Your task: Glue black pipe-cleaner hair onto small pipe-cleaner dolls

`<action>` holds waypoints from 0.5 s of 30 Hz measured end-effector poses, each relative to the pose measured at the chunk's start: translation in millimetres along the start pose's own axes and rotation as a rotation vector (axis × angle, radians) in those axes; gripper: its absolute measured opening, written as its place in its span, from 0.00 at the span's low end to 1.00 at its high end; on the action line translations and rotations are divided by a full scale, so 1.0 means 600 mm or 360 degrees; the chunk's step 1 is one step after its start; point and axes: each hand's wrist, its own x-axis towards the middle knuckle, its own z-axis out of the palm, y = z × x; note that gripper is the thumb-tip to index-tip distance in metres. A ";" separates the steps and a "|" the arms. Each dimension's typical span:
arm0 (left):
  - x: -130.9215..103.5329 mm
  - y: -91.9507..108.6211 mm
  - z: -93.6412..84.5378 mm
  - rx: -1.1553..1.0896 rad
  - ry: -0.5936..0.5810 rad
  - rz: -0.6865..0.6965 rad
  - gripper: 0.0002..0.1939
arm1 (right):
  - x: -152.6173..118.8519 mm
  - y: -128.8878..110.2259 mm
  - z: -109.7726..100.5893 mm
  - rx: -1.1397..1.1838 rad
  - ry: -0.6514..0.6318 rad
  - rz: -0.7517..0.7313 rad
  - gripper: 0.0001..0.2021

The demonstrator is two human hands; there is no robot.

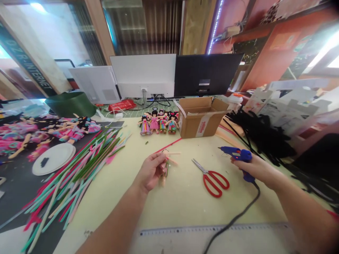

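My left hand point(151, 171) pinches a small unfinished doll point(166, 165) with pale pipe-cleaner limbs, above the middle of the pale table mat. A blue glue gun point(238, 154) with a dark cord is wrapped in my right hand point(253, 167), its nozzle pointing left. Between the hands lie open scissors point(212, 178) with red handles, touched by neither. Behind my left hand a thin red pipe cleaner point(172, 144) lies across the mat.
Colourful pipe cleaners point(90, 162), a white plate point(54, 158) and heaped dolls point(39, 132) are at the left. Finished dolls point(159, 121) stand beside a cardboard box point(202, 121). Black pipe cleaners point(262, 134) fill the right. A ruler point(193, 230) lies in front.
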 end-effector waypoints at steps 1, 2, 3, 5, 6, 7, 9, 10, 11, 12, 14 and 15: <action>0.000 -0.001 0.001 0.0003 0.0002 -0.0011 0.12 | -0.010 -0.009 -0.001 0.0052 -0.0076 -0.0010 0.11; -0.001 -0.001 0.002 -0.0001 0.0007 -0.0023 0.12 | -0.020 -0.021 0.000 0.0098 -0.0159 -0.0029 0.13; -0.001 0.000 0.003 -0.0015 0.0016 -0.0033 0.12 | -0.029 -0.036 0.005 0.0138 -0.0223 -0.0070 0.14; 0.000 0.003 0.001 -0.0066 0.0025 -0.0043 0.12 | -0.043 -0.073 0.021 0.0176 -0.0275 -0.0167 0.15; 0.000 0.006 -0.001 -0.0100 0.0027 -0.0041 0.11 | -0.049 -0.091 0.032 0.0179 -0.0324 -0.0209 0.15; 0.001 0.009 -0.003 -0.0136 0.0024 -0.0038 0.11 | -0.053 -0.110 0.044 0.0175 -0.0390 -0.0251 0.14; 0.003 0.014 -0.009 -0.0197 0.0008 -0.0044 0.11 | -0.061 -0.142 0.071 0.0167 -0.0541 -0.0348 0.13; 0.004 0.017 -0.011 -0.0226 0.0006 -0.0048 0.11 | -0.064 -0.155 0.085 0.0167 -0.0593 -0.0405 0.12; 0.004 0.019 -0.013 -0.0253 0.0009 -0.0050 0.12 | -0.068 -0.166 0.100 0.0176 -0.0620 -0.0464 0.11; 0.005 0.020 -0.014 -0.0278 0.0018 -0.0047 0.12 | -0.072 -0.174 0.115 0.0192 -0.0612 -0.0520 0.11; 0.006 0.022 -0.015 -0.0319 0.0049 -0.0026 0.12 | -0.080 -0.182 0.144 0.0236 -0.0548 -0.0600 0.11; 0.006 0.022 -0.014 -0.0332 0.0057 -0.0019 0.12 | -0.084 -0.183 0.157 0.0250 -0.0513 -0.0609 0.12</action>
